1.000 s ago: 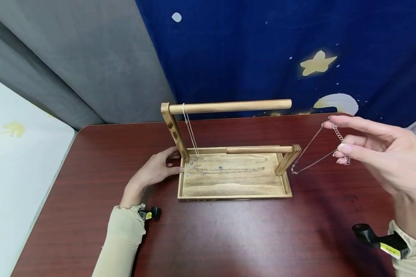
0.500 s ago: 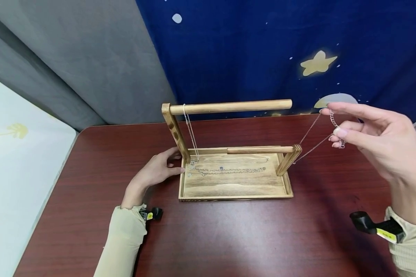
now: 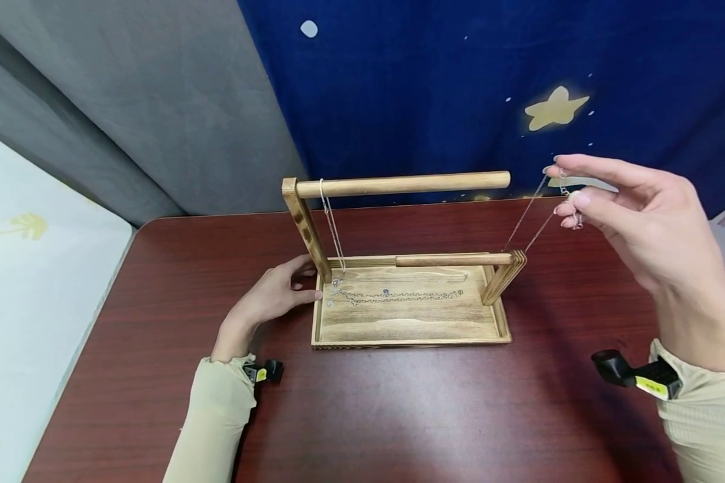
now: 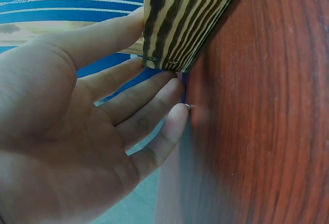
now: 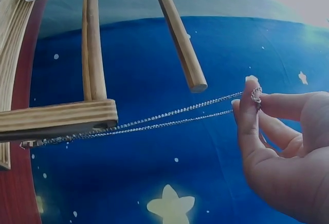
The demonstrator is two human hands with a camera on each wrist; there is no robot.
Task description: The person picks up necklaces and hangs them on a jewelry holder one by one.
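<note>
My right hand point(image 3: 646, 215) pinches a silver chain necklace point(image 5: 169, 115) by its clasp end, right of a wooden jewellery stand. Its two strands hang down from the fingertips and pass behind the short right post point(image 3: 500, 285) of the lower bar point(image 3: 453, 261); their bottom end is hidden in the head view. My left hand point(image 3: 272, 292) touches the left end of the stand's tray point(image 3: 407, 333), thumb toward the front and fingers toward the back. One necklace point(image 3: 333, 231) hangs from the left part of the upper bar point(image 3: 405, 185).
More fine chains point(image 3: 407, 296) and small pendants lie in the tray. The upper bar's right end is free, as is the lower bar's left end. A dark red table point(image 3: 399, 409) carries the stand; blue and grey curtains point(image 3: 175, 100) hang behind.
My right hand has risen and moved left with the necklace, bringing its strands behind the lower bar's post. The left hand and the stand have stayed put.
</note>
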